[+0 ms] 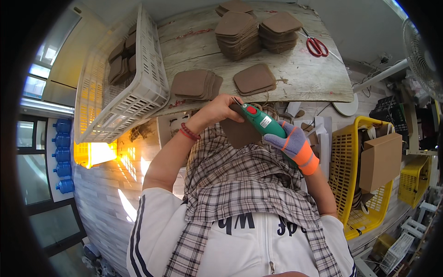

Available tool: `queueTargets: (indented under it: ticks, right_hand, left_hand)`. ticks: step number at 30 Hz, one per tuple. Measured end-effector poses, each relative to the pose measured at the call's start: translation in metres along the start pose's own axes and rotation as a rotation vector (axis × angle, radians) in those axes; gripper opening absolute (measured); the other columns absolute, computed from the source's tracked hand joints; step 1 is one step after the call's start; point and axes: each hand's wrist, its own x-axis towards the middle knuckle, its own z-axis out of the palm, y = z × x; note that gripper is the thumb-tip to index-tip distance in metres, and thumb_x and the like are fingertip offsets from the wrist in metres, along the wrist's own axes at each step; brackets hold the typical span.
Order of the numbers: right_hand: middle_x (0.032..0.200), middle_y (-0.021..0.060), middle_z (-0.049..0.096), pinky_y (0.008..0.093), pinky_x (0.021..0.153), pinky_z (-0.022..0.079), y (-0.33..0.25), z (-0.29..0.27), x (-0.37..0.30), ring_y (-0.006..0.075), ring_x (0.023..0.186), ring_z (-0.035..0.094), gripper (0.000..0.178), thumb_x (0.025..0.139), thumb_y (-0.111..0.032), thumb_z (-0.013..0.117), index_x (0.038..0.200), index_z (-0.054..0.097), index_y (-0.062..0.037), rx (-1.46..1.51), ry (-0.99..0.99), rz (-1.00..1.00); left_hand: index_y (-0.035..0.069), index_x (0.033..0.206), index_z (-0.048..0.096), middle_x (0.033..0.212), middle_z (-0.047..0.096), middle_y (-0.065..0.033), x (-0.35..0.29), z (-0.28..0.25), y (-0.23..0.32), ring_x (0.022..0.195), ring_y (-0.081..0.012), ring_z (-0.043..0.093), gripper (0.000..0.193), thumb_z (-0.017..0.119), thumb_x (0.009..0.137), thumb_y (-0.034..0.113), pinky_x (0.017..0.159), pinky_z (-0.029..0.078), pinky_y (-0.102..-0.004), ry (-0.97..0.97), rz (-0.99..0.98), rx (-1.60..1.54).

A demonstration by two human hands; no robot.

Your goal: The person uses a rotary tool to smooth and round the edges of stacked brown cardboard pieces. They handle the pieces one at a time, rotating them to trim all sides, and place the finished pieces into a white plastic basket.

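Observation:
My bare left hand (220, 110), with red beads on the wrist, pinches a flat brown piece (241, 135) by its upper edge. The piece hangs over my lap, in front of the table edge. My right hand (291, 142), in a purple and orange glove, is wrapped round a green handheld power cutter (264, 122) with a red button. The cutter's head is at the upper right edge of the piece, close to my left fingers; whether its blade touches is hidden. Just beyond lie a low stack of brown pieces (190, 84) and a second low stack (254, 78).
Taller brown stacks (237, 38) and red-handled scissors (317, 47) sit farther back on the worn table (189, 51). A white plastic crate (154, 69) holding brown pieces stands left. At right are a yellow basket (339, 159) with a cardboard box (382, 161) and a fan (417, 57).

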Motion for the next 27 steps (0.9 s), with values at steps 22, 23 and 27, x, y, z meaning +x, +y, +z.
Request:
queueTargets:
  ticks: [22,23,27]
  right_hand:
    - [0.067,0.0024,0.061,0.0215,0.050,0.042,0.058,-0.025,-0.017,0.0067,0.056,0.056,0.038,0.078,-0.029,0.074,0.098,0.060,0.0008,0.091,0.308,0.068]
    - [0.067,0.0025,0.061,0.0216,0.050,0.042,0.057,-0.024,-0.018,0.0068,0.056,0.056,0.038,0.078,-0.029,0.073,0.098,0.060,0.0006,0.137,0.303,0.077]
    - [0.066,0.0021,0.060,0.0217,0.048,0.042,0.059,-0.027,-0.021,0.0071,0.054,0.055,0.036,0.079,-0.029,0.072,0.097,0.059,-0.0002,0.119,0.310,0.080]
  left_hand:
    - [0.001,0.129,0.044,0.133,0.044,-0.0187,0.082,-0.008,-0.033,0.130,-0.0363,0.031,0.053,0.061,0.082,0.016,0.105,0.026,-0.0466,0.576,0.224,1.205]
    - [0.001,0.131,0.042,0.127,0.047,-0.0185,0.082,-0.008,-0.033,0.124,-0.0362,0.037,0.059,0.066,0.078,0.014,0.103,0.029,-0.0450,0.617,0.258,1.140]
    - [0.001,0.123,0.047,0.114,0.050,-0.0169,0.080,-0.003,-0.017,0.110,-0.0342,0.043,0.060,0.072,0.070,0.010,0.098,0.033,-0.0436,0.732,0.285,1.027]
